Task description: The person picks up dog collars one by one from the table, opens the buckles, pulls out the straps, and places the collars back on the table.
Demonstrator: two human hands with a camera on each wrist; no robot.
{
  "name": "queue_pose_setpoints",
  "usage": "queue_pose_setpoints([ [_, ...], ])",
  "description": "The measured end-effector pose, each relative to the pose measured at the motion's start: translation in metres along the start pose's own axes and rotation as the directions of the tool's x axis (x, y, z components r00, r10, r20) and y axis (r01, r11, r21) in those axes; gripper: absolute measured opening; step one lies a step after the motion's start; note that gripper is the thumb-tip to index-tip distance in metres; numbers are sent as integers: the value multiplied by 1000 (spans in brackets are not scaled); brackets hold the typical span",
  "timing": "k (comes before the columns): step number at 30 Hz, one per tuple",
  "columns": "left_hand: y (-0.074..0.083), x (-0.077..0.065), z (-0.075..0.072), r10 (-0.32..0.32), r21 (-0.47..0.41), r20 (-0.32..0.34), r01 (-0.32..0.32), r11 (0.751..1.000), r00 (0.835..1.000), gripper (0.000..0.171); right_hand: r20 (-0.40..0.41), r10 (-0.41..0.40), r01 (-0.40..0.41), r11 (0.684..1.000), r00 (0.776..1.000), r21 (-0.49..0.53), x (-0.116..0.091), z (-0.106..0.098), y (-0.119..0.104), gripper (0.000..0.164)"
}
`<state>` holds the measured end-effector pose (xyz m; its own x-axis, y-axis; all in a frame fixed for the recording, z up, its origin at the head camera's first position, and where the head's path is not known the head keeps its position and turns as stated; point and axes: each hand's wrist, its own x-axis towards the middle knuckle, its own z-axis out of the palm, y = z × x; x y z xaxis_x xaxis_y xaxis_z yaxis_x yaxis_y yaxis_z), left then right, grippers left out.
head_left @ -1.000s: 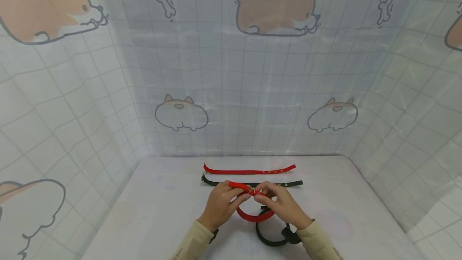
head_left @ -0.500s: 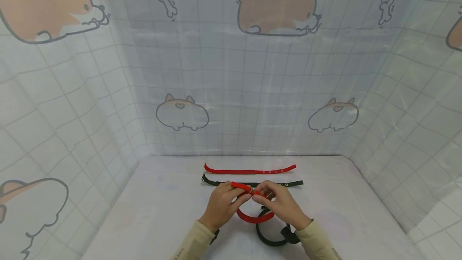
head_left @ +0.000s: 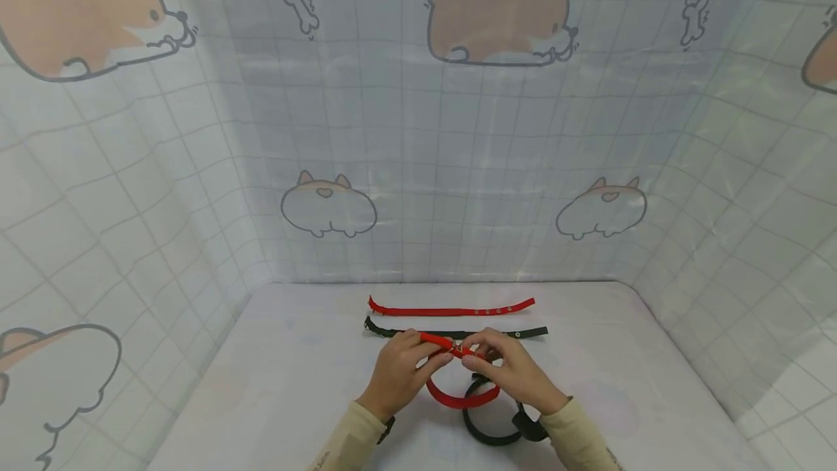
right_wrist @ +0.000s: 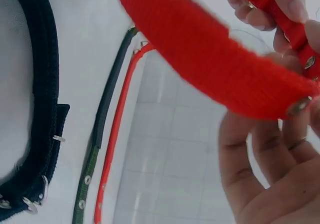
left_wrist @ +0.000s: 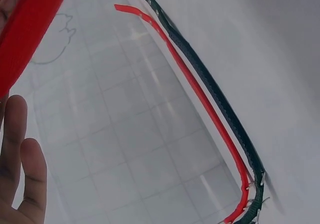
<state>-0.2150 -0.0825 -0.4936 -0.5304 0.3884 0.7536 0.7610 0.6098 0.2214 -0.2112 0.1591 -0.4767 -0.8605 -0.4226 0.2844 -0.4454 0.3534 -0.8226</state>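
A red collar, bent into a loop, is held up between both hands in the head view. My left hand pinches its strap on the left, and my right hand pinches it on the right, close to the metal buckle. Fingertips partly hide the buckle. In the right wrist view, the collar's wide red band crosses in front, with metal eyelets in the strap. Only part of the red band shows at the left of the left wrist view, above two extended fingers.
Behind the hands, a straight red collar and a dark green collar lie side by side on the white table. A looped black collar lies beneath the right hand. A grid-patterned sheet forms walls around the table.
The red collar's loop has dropped slightly, and its strap near the buckle has shifted a little between the fingers. Both hands keep nearly the same place.
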Motion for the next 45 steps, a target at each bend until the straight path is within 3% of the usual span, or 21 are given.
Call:
queue_pose_setpoints([
  [8, 2, 2, 2, -9, -9, -1, 9, 1000, 1000, 21, -47, 19, -20, 1000, 999, -22, 2, 5, -5, 23],
  [18, -3, 0, 0, 15, -10, -21, -15, 1000, 1000, 23, 3, -14, 14, 999, 1000, 41, 0, -1, 0, 21],
  [30, -1, 2, 2, 32, -38, -32, -33, 999, 999, 22, -37, 58, -58, 998, 998, 22, 2, 6, -4, 22],
  [36, -5, 0, 1, 30, -36, -48, -32, 999, 998, 14, 31, 10, -13, 996, 999, 86, 0, 2, 3, 21],
  [40, -7, -1, 1, 42, -36, -72, -45, 998, 997, 15, 58, 26, -32, 994, 998, 104, -1, 1, 2, 25],
  [45, -6, 0, 2, 51, -32, -58, -52, 998, 997, 17, 5, 64, -64, 995, 998, 73, 1, 7, -1, 26],
])
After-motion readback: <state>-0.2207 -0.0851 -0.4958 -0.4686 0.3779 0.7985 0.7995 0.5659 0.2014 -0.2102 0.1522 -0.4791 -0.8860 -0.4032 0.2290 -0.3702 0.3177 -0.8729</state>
